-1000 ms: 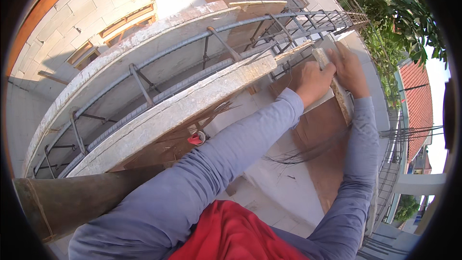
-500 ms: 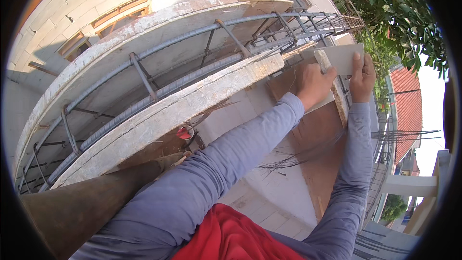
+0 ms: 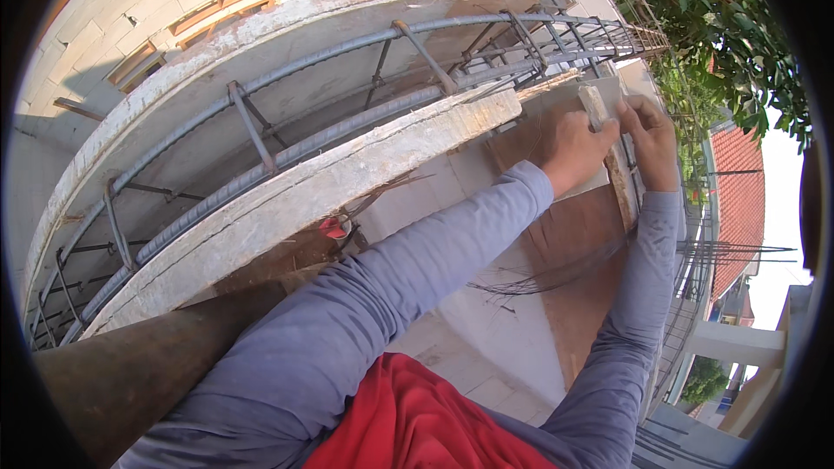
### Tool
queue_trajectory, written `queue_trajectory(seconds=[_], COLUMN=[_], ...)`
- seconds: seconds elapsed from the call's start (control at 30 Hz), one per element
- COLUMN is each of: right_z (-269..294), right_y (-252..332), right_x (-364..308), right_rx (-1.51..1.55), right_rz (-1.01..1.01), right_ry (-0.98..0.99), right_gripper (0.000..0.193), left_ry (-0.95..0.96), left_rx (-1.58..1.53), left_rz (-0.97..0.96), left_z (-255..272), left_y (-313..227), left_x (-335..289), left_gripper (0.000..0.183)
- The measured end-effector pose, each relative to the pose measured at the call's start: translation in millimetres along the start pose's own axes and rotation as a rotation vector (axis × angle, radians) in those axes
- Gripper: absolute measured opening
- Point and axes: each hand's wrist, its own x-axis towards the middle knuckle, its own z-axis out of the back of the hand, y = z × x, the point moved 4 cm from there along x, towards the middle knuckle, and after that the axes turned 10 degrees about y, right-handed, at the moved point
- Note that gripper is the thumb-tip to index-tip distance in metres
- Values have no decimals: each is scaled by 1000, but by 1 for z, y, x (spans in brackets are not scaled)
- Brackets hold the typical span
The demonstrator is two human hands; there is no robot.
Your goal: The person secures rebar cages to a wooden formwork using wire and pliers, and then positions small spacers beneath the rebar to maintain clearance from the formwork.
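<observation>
In the head view, has brought the right hand (image 3: 651, 141) and the edge of the grey sheet (image 3: 610, 92) nearer the left hand (image 3: 580, 151) since half a second ago. Keeps left fingers clamped on the wooden strip (image 3: 593, 106), across the sheet. Rests right fingertips at the sheet's edge, just beside the strip; cannot tell if pinched together. Runs leftward from there into a curved board (image 3: 339, 195) alongside steel bars (image 3: 252, 126).

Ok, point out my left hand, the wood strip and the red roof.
Left hand (image 3: 579, 150), head view: back of the hand.
Wood strip (image 3: 622, 191), head view: its lower stretch.
Red roof (image 3: 738, 208), head view: the tiled slope.
</observation>
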Motion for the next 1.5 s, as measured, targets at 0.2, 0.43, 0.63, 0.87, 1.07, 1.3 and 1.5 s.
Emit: queue_trajectory(seconds=[0.2,0.43,0.63,0.87,1.07,1.3,1.5], right_z=[-1,2,-7,-12,-11,-9,-12], right_y=[6,-10,-6,0,7,14,2], right_x=[9,1,23,9,13,13,6], right_rx=[21,70,140,-227,-242,-236,-340], right_rz=[-116,-56,-52,115,43,46,28], right_ry=[26,-61,-4,-72,-40,14,-45], right_gripper=[20,18,21,19,17,22,28], left_ry=[-166,-16,-30,26,-65,-54,219], left_rx=[8,112,118,99,101,38,-48], left_rz=[-34,-21,-22,8,10,-14,76], left_z=[-2,6,9,10,2,-3,22], left_y=[-3,-17,-15,-17,-1,-3,-16], left_x=[-6,-1,-6,-5,-6,-8,-15], left_gripper=[54,57,59,60,56,52,49])
